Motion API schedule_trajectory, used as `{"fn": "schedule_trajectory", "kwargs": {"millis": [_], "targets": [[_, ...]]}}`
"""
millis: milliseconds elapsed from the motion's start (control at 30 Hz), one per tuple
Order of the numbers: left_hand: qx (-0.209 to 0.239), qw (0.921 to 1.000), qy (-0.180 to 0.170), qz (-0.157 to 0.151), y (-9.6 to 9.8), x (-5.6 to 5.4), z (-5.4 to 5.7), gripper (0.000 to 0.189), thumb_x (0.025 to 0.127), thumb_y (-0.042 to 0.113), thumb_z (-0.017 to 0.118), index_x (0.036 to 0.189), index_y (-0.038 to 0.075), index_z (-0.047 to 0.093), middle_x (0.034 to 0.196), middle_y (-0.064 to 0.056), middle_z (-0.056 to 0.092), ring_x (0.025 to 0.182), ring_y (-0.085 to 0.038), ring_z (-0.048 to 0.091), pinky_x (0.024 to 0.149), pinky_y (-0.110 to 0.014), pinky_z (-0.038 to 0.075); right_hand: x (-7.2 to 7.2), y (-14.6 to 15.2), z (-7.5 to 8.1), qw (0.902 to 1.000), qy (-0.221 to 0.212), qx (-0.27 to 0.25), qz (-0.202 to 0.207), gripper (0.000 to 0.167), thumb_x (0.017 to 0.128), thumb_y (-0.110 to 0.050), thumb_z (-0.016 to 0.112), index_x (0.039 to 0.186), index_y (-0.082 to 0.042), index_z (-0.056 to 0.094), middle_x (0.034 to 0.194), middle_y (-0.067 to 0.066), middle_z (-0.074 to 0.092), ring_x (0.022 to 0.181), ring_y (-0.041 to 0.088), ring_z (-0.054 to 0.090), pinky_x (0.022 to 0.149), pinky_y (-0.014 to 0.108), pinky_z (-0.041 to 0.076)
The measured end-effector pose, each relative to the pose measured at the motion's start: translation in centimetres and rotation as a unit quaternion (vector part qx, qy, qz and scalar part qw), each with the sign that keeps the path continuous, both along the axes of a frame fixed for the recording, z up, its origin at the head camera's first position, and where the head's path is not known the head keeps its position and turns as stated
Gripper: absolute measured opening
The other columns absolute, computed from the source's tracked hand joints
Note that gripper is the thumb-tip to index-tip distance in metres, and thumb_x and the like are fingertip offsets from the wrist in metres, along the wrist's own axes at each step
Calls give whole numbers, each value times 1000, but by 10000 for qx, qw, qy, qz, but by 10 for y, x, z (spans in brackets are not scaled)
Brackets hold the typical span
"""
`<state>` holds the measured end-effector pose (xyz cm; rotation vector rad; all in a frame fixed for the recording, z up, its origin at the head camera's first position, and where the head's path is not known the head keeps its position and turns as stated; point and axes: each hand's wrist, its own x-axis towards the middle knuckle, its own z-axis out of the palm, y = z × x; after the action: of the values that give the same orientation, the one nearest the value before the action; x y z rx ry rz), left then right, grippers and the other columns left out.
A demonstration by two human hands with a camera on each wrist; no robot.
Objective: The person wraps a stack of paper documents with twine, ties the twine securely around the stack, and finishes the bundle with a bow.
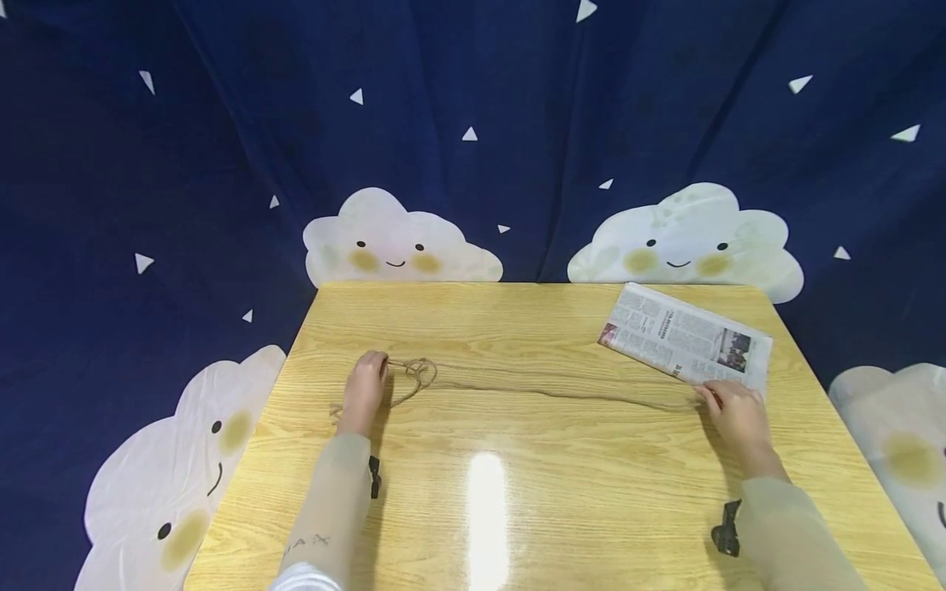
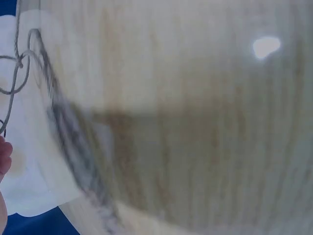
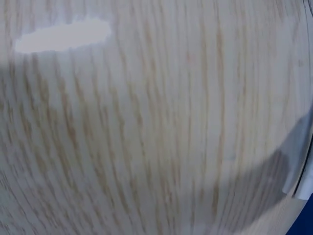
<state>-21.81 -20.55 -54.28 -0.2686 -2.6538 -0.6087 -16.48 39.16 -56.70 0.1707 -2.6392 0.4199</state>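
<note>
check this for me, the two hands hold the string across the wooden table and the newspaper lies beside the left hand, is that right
Not quite: the newspaper lies beside the right hand, not the left hand, as the head view shows. The rest stands: the two hands hold the string across the wooden table.

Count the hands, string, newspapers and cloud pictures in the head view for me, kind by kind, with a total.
Hands: 2, the left hand and the right hand
String: 1, seemingly a single looped piece
Newspaper: 1, folded
Cloud pictures: 4, one cut off at the right edge
Total: 8
</note>
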Motion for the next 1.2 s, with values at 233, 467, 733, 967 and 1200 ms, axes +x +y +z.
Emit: {"fn": "schedule_trajectory", "kwargs": {"millis": [233, 467, 733, 967, 1200], "targets": [[395, 9970, -297, 595, -9, -8, 6, 16, 90, -1, 52, 100, -11, 59, 95, -24, 61, 88, -35, 61, 74, -39, 53, 2, 3, 3, 9996, -92, -66, -268, 14, 83, -9, 65, 89, 3, 64, 87, 24, 64, 84, 42, 56, 68, 49, 35], [967, 9900, -192, 1009, -22, -11, 9, 16, 91, -2, 49, 100, -12, 57, 97, -28, 60, 91, -39, 59, 75, -43, 51, 6, 10, 6, 9978, -148, -249, -598, 13, 85, -7, 62, 91, 4, 62, 90, 26, 62, 85, 43, 55, 69, 50, 34], [1412, 9781, -278, 1503, -28, -7, 4, 16, 92, -4, 46, 102, -12, 56, 101, -28, 57, 94, -40, 57, 77, -45, 50, 9, 14, 3, 9951, -174, -422, -879, 15, 88, -11, 59, 91, 4, 62, 90, 27, 62, 83, 45, 55, 70, 53, 33], [1491, 9761, -230, 1566, -31, -1, -2, 18, 90, -6, 48, 105, -13, 55, 106, -28, 55, 96, -39, 56, 80, -44, 50, 14, 2, 6, 9861, -1364, -928, 170, 24, 91, -19, 57, 97, 2, 65, 94, 24, 64, 85, 43, 59, 73, 53, 46], [1112, 9770, -1042, 1491, -32, 4, -5, 29, 86, -8, 47, 114, -11, 53, 120, -27, 48, 105, -41, 52, 84, -47, 47, 13, -17, 18, 9361, -3035, -1598, 776, 24, 90, -18, 57, 101, 1, 66, 100, 19, 64, 89, 26, 60, 75, 37, 49]]}}
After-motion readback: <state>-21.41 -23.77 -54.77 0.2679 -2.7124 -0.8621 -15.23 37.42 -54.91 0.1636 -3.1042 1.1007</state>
